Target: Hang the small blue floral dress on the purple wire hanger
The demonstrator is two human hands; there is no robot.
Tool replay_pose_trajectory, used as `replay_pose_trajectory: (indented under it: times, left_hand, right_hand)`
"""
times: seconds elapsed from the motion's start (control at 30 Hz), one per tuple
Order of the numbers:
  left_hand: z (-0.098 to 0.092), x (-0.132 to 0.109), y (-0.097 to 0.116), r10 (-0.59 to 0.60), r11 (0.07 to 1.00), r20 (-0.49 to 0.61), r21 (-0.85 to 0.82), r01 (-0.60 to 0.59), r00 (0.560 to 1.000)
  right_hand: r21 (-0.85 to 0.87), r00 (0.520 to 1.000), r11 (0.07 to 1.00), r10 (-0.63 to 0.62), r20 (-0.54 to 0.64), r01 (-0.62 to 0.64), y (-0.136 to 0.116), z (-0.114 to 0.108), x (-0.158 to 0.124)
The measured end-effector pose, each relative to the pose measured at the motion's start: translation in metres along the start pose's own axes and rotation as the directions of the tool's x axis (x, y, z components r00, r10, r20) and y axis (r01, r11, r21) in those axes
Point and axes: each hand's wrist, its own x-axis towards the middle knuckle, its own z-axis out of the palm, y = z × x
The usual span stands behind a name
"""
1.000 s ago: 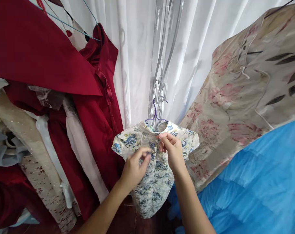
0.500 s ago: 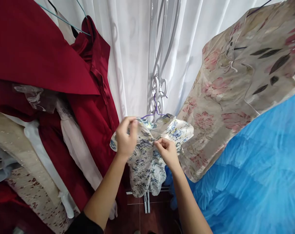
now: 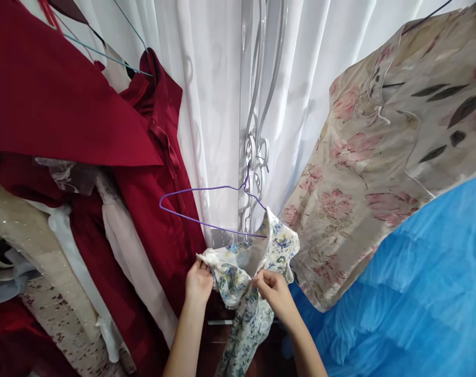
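A white garment with a blue floral print [image 3: 238, 285] hangs by one shoulder from a purple wire hanger [image 3: 216, 188]. Its other shoulder is off the hanger, so the hanger's left arm is bare. My left hand [image 3: 199, 281] is closed on the loose shoulder edge, below the bare hanger arm. With fingers pinched, my right hand [image 3: 269, 289] grips the front of the garment near the bottom of its neckline. The lower part of the garment hangs down between my forearms.
A white metal stand with scrollwork [image 3: 257, 152] rises behind the hanger, before a white curtain [image 3: 218, 104]. Dark red garments [image 3: 143, 209] hang at left, with a pale pink one [image 3: 122, 235] among them. At right are a beige floral garment [image 3: 340, 209] and blue ruffled fabric [image 3: 418, 293].
The garment's left shoulder has come off the hanger and moved down with my left hand. The hanger's left arm now shows bare. My right hand is lower and keeps its pinch.
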Motion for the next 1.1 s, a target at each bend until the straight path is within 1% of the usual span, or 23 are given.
replay_pose_trajectory:
  times: [0.07, 0.13, 0.2, 0.27, 0.33, 0.4, 0.43, 0.5, 0.57, 0.6, 0.63, 0.67, 0.7, 0.73, 0.77, 0.8, 0.83, 0.87, 0.9, 0.93, 1.0, 1.07, 1.1]
  left_hand:
    - [0.008, -0.024, -0.015, -0.139, 0.990, 0.030, 0.030, 0.138, 0.990]
    - [0.021, -0.053, -0.031, -0.275, 0.958, 0.123, 0.115, 0.262, 0.953]
    - [0.034, -0.082, -0.048, -0.338, 0.926, 0.231, 0.254, 0.279, 0.913]
    - [0.042, -0.106, -0.065, -0.316, 0.881, 0.314, 0.447, 0.154, 0.895]
    - [0.044, -0.119, -0.079, -0.262, 0.779, 0.380, 0.626, -0.038, 0.887]
    - [0.042, -0.124, -0.088, -0.187, 0.641, 0.431, 0.735, -0.223, 0.883]
    - [0.040, -0.125, -0.090, -0.152, 0.581, 0.445, 0.763, -0.284, 0.883]
    - [0.036, -0.127, -0.093, -0.100, 0.494, 0.457, 0.794, -0.354, 0.884]
    - [0.030, -0.132, -0.096, -0.075, 0.450, 0.458, 0.808, -0.379, 0.886]
    - [0.028, -0.136, -0.097, -0.078, 0.445, 0.455, 0.812, -0.377, 0.887]
    - [0.026, -0.140, -0.097, -0.098, 0.455, 0.450, 0.814, -0.362, 0.888]
    - [0.023, -0.145, -0.098, -0.141, 0.481, 0.446, 0.811, -0.332, 0.884]
    - [0.021, -0.149, -0.099, -0.209, 0.516, 0.450, 0.805, -0.293, 0.868]
    - [0.019, -0.153, -0.100, -0.295, 0.548, 0.461, 0.799, -0.247, 0.837]
    - [0.016, -0.156, -0.100, -0.399, 0.560, 0.474, 0.804, -0.201, 0.785]
    - [0.013, -0.158, -0.100, -0.506, 0.543, 0.478, 0.823, -0.166, 0.718]
    - [0.009, -0.160, -0.101, -0.601, 0.493, 0.461, 0.857, -0.152, 0.653]
    - [0.004, -0.160, -0.101, -0.672, 0.417, 0.423, 0.894, -0.161, 0.608]
    - [-0.001, -0.160, -0.100, -0.713, 0.325, 0.368, 0.928, -0.184, 0.597]
    - [-0.006, -0.159, -0.099, -0.722, 0.228, 0.310, 0.951, -0.211, 0.618]
    - [-0.014, -0.155, -0.092, -0.655, 0.062, 0.239, 0.962, -0.265, 0.717]
    - [-0.014, -0.147, -0.079, -0.536, -0.026, 0.255, 0.948, -0.318, 0.805]
    - [-0.010, -0.142, -0.071, -0.479, -0.037, 0.296, 0.934, -0.355, 0.826]
  right_hand:
    - [-0.114, 0.998, 0.992, 0.063, 0.032, -0.059, 0.014, -0.016, -0.009]
    - [-0.205, 0.993, 0.975, 0.097, 0.070, -0.081, 0.022, -0.030, -0.019]
    - [-0.223, 0.980, 0.972, 0.110, 0.163, -0.072, 0.021, -0.042, -0.029]
    - [-0.155, 0.944, 0.985, 0.124, 0.306, -0.079, 0.014, -0.051, -0.038]
    - [-0.048, 0.897, 0.992, 0.130, 0.423, -0.121, 0.004, -0.057, -0.044]
    - [0.040, 0.875, 0.984, 0.138, 0.463, -0.176, -0.005, -0.063, -0.049]
    - [0.072, 0.871, 0.978, 0.140, 0.471, -0.196, -0.009, -0.066, -0.050]
    - [0.130, 0.844, 0.968, 0.116, 0.523, -0.214, -0.015, -0.071, -0.051]
    - [0.203, 0.791, 0.954, 0.053, 0.609, -0.221, -0.016, -0.076, -0.051]
    - [0.242, 0.772, 0.942, 0.028, 0.635, -0.234, -0.015, -0.078, -0.052]
    - [0.280, 0.769, 0.925, 0.020, 0.639, -0.256, -0.013, -0.081, -0.054]
    - [0.314, 0.783, 0.907, 0.028, 0.621, -0.282, -0.010, -0.084, -0.055]
    - [0.344, 0.805, 0.887, 0.050, 0.591, -0.307, -0.007, -0.089, -0.057]
    - [0.366, 0.826, 0.870, 0.080, 0.558, -0.331, -0.003, -0.095, -0.060]
    - [0.380, 0.844, 0.857, 0.109, 0.525, -0.348, 0.000, -0.104, -0.061]
    - [0.388, 0.861, 0.853, 0.128, 0.492, -0.348, 0.002, -0.116, -0.062]
    - [0.388, 0.879, 0.860, 0.133, 0.457, -0.332, 0.003, -0.130, -0.061]
    - [0.384, 0.902, 0.874, 0.128, 0.411, -0.299, 0.002, -0.146, -0.058]
    - [0.376, 0.928, 0.892, 0.110, 0.356, -0.250, 0.000, -0.163, -0.053]
    - [0.358, 0.953, 0.914, 0.084, 0.290, -0.190, -0.003, -0.182, -0.045]
    - [0.333, 0.991, 0.941, 0.023, 0.130, -0.065, -0.014, -0.217, -0.024]
    - [0.328, 0.993, 0.944, -0.065, 0.102, 0.028, -0.028, -0.244, 0.005]
    - [0.339, 0.990, 0.935, -0.129, 0.049, 0.104, -0.037, -0.252, 0.021]
